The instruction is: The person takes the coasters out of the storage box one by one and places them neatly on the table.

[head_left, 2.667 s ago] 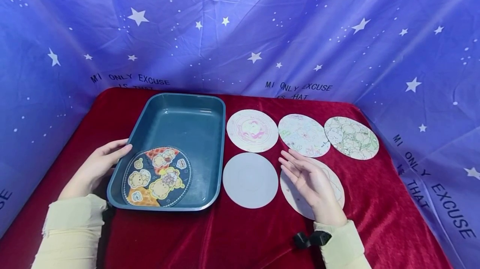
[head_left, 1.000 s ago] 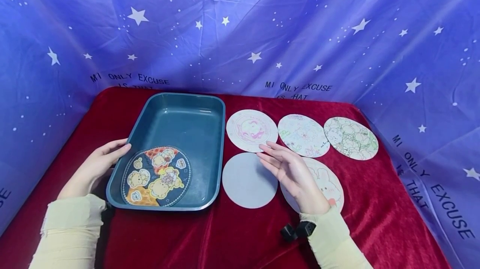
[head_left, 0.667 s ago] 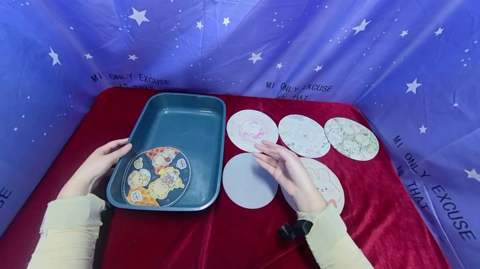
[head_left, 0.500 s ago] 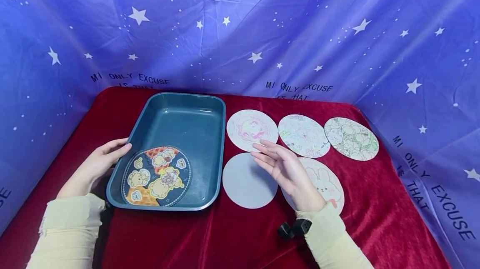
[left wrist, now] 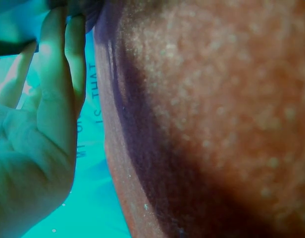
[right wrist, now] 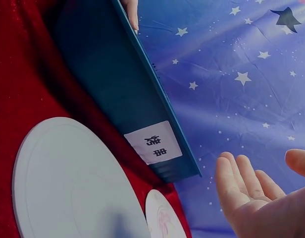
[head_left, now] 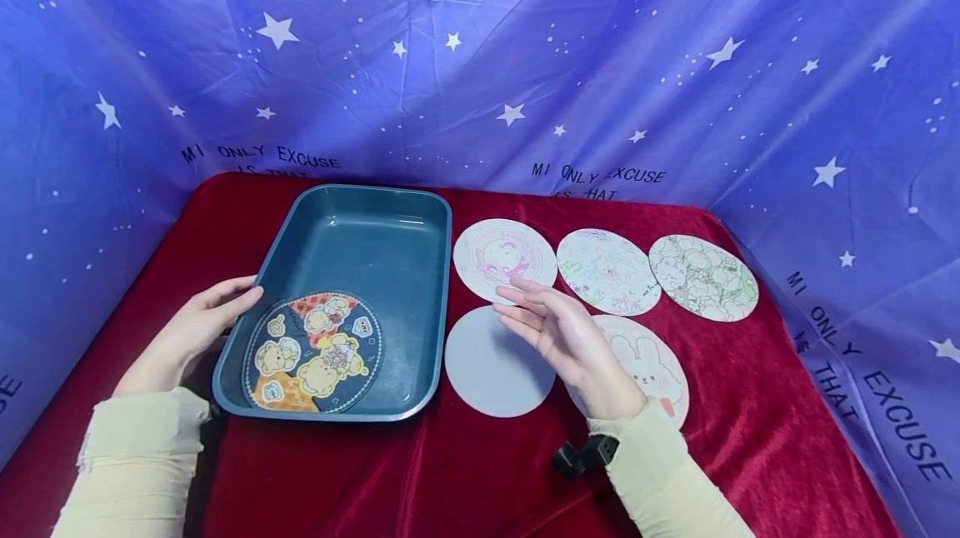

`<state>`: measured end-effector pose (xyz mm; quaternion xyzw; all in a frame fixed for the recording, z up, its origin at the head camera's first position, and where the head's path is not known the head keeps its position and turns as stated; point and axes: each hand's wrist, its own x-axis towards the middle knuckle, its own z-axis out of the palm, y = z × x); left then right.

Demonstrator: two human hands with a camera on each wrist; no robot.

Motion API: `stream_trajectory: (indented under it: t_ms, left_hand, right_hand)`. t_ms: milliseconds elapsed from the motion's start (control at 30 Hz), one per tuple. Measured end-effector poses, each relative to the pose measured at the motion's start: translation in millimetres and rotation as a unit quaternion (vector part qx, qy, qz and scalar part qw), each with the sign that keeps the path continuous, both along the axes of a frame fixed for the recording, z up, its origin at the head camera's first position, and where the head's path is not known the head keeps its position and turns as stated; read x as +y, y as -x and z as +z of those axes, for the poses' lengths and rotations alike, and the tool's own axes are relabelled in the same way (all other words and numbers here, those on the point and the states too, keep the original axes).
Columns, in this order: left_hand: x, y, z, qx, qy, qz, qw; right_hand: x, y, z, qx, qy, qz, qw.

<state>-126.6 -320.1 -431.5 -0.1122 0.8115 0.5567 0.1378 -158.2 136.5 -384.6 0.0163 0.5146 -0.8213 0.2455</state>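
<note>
A deep teal rectangular tray (head_left: 360,263) stands at the left of the red cloth. My left hand (head_left: 187,330) holds its left rim, the thumb at the top edge; the fingers' grip is partly hidden in the head view. Inside the tray, at the near end, lies a round dark disc with bear pictures (head_left: 318,355). My right hand (head_left: 573,346) hovers, fingers extended and holding nothing, over a plain grey-white disc (head_left: 487,380). Partly behind that hand lies a bunny-print disc (head_left: 652,363).
A pink pony disc (head_left: 487,251), a pale doodle disc (head_left: 609,267) and a green-and-cream patterned disc (head_left: 705,278) form the back row. Red velvet cloth (head_left: 480,480) covers the table. Blue star-printed fabric (head_left: 465,80) encloses the back and sides.
My right hand has moved left from over the bunny disc to over the plain disc, uncovering more of the bunny. The left hand, tray and discs stay put.
</note>
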Motion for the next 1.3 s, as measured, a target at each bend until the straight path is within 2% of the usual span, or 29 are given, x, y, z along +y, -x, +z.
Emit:
stream_trajectory:
  t_ms: [133,467,733,1000,1300]
  left_hand:
    - [0.1,0.6,0.5,-0.004,0.017,0.001,0.9999]
    - [-0.4,1.2,0.3,-0.007,0.013,0.003,0.9999]
    - [-1.4,-0.9,0.1,-0.014,0.035,0.0,0.9993]
    - [-1.5,-1.9,-1.5,-0.014,0.021,0.003,0.9997]
    - [0.5,-1.3,-0.5,-0.008,0.014,0.005,0.9999]
  right_hand:
    - [-2.7,0.3,0.4,-0.003,-0.004,-0.001,1.0]
    - [-12.6,2.5,4.5,-0.003,-0.015,0.003,0.9999]
    - [-25.8,5.2,10.4,-0.005,-0.018,0.008,0.9998]
    - [-40.6,7.6,17.9,0.0,-0.039,0.02,0.999]
    - [-56.5,8.9,17.2,0.009,-0.061,0.04,0.9973]
